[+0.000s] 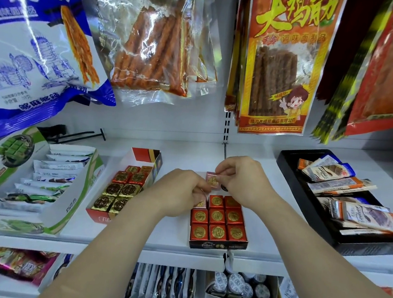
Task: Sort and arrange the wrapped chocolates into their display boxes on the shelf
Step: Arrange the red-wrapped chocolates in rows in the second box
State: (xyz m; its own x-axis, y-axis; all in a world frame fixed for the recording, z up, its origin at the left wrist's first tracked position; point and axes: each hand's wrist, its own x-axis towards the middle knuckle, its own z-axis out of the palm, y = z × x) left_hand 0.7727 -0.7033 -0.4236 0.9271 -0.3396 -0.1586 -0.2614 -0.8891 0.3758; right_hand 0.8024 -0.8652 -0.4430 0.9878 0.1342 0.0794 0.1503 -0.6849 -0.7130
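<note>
A dark display box (217,245) in the middle of the white shelf holds rows of red wrapped chocolates (217,217) with gold seals. Above its far end my right hand (240,179) pinches a pink wrapped chocolate (212,180). My left hand (179,193) curls over the box's far left corner and touches the same pink piece; another pinkish chocolate (200,204) shows under its fingers. To the left, a red and white box (99,217) holds gold chocolates (114,196) in front and red ones (130,176) behind.
A green and white carton (86,181) of wrapped bars stands at the left. A black tray (305,207) of orange and white bars sits at the right. Snack bags (151,36) hang overhead. The lower shelf holds more packets (160,287).
</note>
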